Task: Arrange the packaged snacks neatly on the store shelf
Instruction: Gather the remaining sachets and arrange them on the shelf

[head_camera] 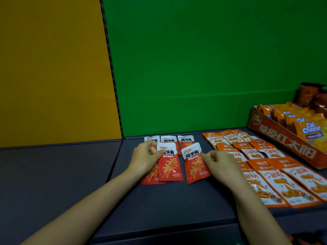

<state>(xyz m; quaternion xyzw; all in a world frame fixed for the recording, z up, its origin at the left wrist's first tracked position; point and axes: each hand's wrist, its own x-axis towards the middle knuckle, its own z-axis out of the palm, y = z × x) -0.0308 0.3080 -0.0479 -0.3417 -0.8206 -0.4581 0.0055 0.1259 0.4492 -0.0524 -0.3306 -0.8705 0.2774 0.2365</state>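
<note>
— Gripping what, exactly?

— Your left hand [145,156] pinched the white top edge of a red-and-white foil snack packet [169,162], thumb on its face. Your right hand [218,160] was curled, fingertips touching the edge of a second red packet [195,163]; whether it truly grasped it, I cannot tell.

— And around them?

— You worked on a dark grey store shelf [168,206] with a green back panel [194,59]. At its right stood an orange cardboard display box [283,140] of cheese snacks, then rows of flat orange packets [276,175]. Both red packets lay near the shelf's middle, the second tilted, a third partly hidden under your left hand. Three more red packets [169,139] sat behind in a row.
</note>
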